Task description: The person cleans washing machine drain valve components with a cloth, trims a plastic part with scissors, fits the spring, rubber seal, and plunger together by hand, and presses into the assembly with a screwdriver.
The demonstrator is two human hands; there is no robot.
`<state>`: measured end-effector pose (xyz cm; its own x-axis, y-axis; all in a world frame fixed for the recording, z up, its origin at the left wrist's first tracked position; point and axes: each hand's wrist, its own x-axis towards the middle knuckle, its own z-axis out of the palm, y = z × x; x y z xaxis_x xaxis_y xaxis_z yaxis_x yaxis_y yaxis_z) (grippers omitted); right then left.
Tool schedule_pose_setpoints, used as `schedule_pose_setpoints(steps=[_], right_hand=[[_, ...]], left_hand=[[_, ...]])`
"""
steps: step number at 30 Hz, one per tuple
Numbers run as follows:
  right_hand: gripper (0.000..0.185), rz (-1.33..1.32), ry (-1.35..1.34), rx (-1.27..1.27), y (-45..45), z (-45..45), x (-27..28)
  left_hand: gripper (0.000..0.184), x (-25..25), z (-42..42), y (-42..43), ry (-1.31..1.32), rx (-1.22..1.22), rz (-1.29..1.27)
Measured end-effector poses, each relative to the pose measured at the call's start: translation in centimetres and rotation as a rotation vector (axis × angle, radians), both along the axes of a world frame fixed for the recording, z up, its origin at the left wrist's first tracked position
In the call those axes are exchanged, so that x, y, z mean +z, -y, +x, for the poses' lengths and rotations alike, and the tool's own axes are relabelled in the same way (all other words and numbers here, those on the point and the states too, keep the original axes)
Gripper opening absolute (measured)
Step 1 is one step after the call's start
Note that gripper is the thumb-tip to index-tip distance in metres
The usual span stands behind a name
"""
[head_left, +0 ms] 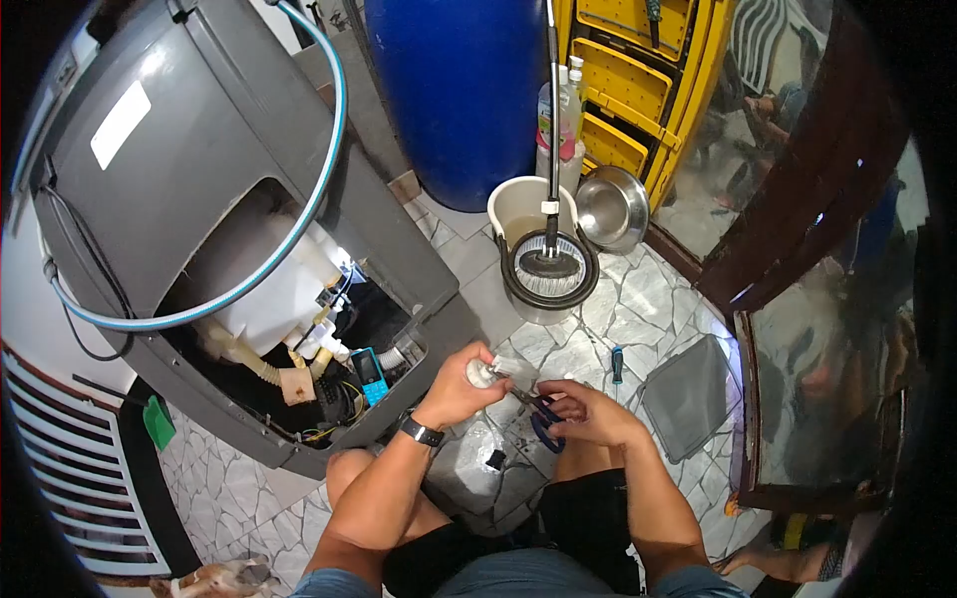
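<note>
In the head view, my left hand [461, 391] is closed around a small white cylindrical thing [480, 374], whose exact kind I cannot make out. Some clear, film-like material shows just beyond its fingers. My right hand [590, 414] grips a pair of scissors [545, 423] by the dark blue handles. The blades point left toward the fingers of my left hand; whether they touch the white thing is unclear. Between my legs, below both hands, lies a shiny clear plastic bag [469, 460] with a small black patch.
On the left stands a grey machine housing [394, 214], its opening exposing hoses and wires. A blue phone [369, 377] rests at that opening. Ahead are a blue barrel [459, 90], a mop bucket [506, 199] and a metal bowl [612, 209]. A screwdriver [617, 365] and grey panel [690, 399] lie right.
</note>
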<state>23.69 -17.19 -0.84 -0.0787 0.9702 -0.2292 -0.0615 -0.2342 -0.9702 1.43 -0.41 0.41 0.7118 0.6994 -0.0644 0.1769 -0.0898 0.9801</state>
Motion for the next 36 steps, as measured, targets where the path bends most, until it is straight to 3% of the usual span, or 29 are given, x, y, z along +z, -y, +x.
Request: schedule_pose_setpoints(steps=[1, 3, 4, 5, 7, 8, 12, 14, 17, 27, 29, 36], right_hand=[[0.057, 0.004, -0.004, -0.007, -0.4, 0.2, 0.3], [0.062, -0.056, 0.498, -0.177, -1.4, 0.7, 1.5], [0.060, 0.182, 0.583, -0.306, -2.1, -0.4, 3.1], [0.060, 0.178, 0.583, -0.309, -3.1, -1.3, 3.5], [0.051, 0.501, 0.523, -0.204, -4.8, -2.8, 4.0], [0.042, 0.444, 0.516, -0.152, -5.1, -3.5, 4.5], [0.039, 0.455, 0.486, -0.037, -6.2, -3.0, 3.9], [0.038, 0.688, 0.652, -0.049, -6.5, -2.7, 4.3], [0.039, 0.753, 0.766, -0.023, -6.8, -2.5, 5.4], [0.037, 0.721, 0.945, -0.039, -6.8, -3.4, 6.9], [0.026, 0.710, 0.970, 0.002, -6.8, -3.3, 7.4], [0.024, 0.750, 1.031, 0.027, -6.8, -3.4, 8.4]], left_hand=[[0.033, 0.1, -0.1, -0.2, 0.004, 0.005, 0.024], [0.032, 0.4, -0.2, -0.2, -0.041, -0.010, 0.097], [0.031, 0.5, -0.1, 0.0, -0.083, -0.021, 0.164], [0.031, 0.5, 0.0, 0.3, -0.082, -0.025, 0.162], [0.033, 0.9, 0.1, 0.5, -0.074, -0.033, 0.214], [0.033, 1.3, 0.0, 0.5, -0.074, -0.038, 0.216], [0.036, 2.6, -0.7, 0.5, -0.158, -0.045, 0.363], [0.037, 2.7, -0.8, 0.6, -0.143, -0.056, 0.371], [0.038, 3.0, -0.6, 0.6, -0.167, -0.068, 0.364], [0.038, 2.6, -0.6, 0.6, -0.162, -0.024, 0.380], [0.039, 2.2, -0.5, 0.6, -0.156, -0.021, 0.370], [0.044, 1.7, -0.5, 0.8, -0.140, 0.003, 0.297]])
